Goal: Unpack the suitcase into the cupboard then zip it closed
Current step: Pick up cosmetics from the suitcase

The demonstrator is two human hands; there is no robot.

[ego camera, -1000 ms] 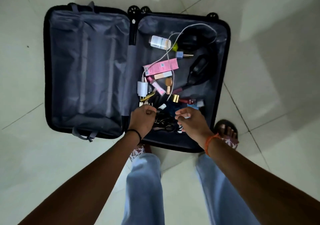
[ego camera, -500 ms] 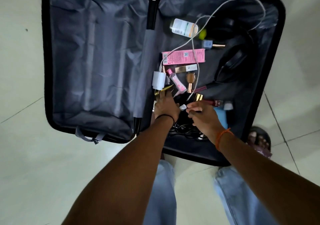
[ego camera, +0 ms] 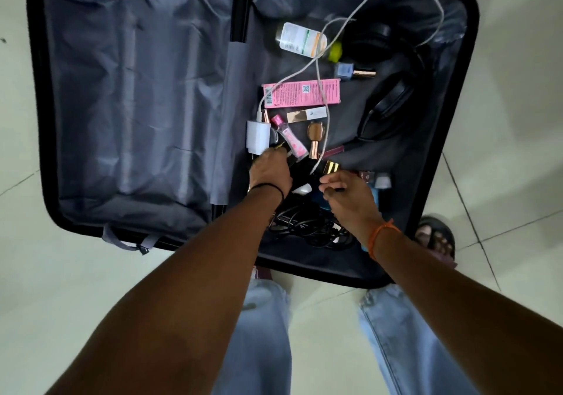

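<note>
A black suitcase [ego camera: 137,105] lies open flat on the tiled floor; its left half shows only grey lining. The right half holds loose small things: a white bottle [ego camera: 300,39], a pink box [ego camera: 300,91], a white charger [ego camera: 257,135] with its long cable, black headphones [ego camera: 393,99], several lip glosses and nail polishes, and a black cord bundle [ego camera: 304,227]. My left hand [ego camera: 269,173] is down among the cosmetics beside the charger, fingers curled round small dark tubes. My right hand [ego camera: 347,199] pinches a thin dark item just below a gold cap [ego camera: 330,167].
Pale floor tiles surround the suitcase. My legs in light jeans stand at its near edge, with a sandalled foot [ego camera: 437,236] by the near right corner. No cupboard is in view.
The camera has dropped closer to the suitcase. Both hands have moved farther in, from the near edge up toward the charger and the gold cap.
</note>
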